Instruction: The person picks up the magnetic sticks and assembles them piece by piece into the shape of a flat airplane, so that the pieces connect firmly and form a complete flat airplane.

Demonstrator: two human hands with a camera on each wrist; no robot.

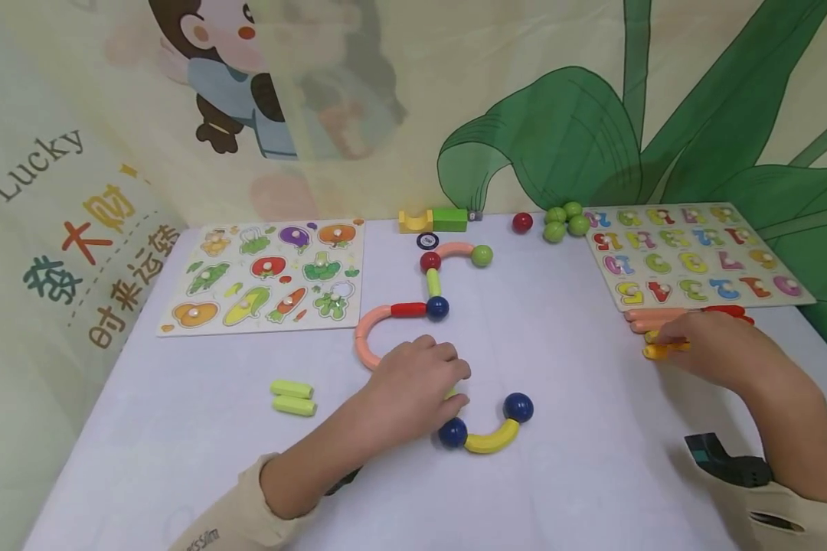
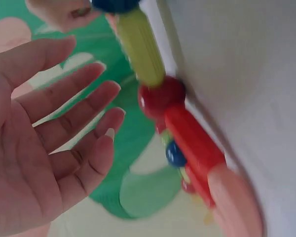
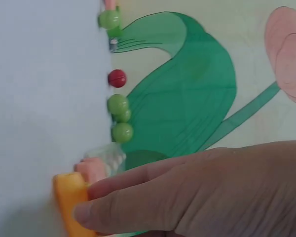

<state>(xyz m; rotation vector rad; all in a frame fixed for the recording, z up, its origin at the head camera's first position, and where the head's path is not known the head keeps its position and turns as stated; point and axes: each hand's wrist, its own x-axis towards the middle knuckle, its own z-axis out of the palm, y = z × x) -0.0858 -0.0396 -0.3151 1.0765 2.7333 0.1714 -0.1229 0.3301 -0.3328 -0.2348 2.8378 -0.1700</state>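
On the table a chain of toy rods and balls winds from a green ball (image 1: 482, 255) through curved peach rods (image 1: 363, 337) to a yellow curved rod (image 1: 492, 440) and a blue ball (image 1: 518, 407). My left hand (image 1: 416, 390) hovers over its middle, hiding part of it. In the left wrist view its fingers are loosely bent and hold nothing, beside a lime rod (image 2: 140, 49), a red ball (image 2: 163, 96) and a red rod (image 2: 195, 140). At the right, my right hand (image 1: 717, 344) pinches an orange-yellow rod (image 3: 71, 200) between thumb and fingers.
Two lime rods (image 1: 292, 405) lie left of the chain. A vegetable puzzle board (image 1: 351, 325) and a number puzzle board (image 1: 802, 297) stand at either side. Several green balls (image 1: 554, 232), a loose red ball (image 1: 521, 223) and coloured blocks (image 1: 449, 220) line the back.
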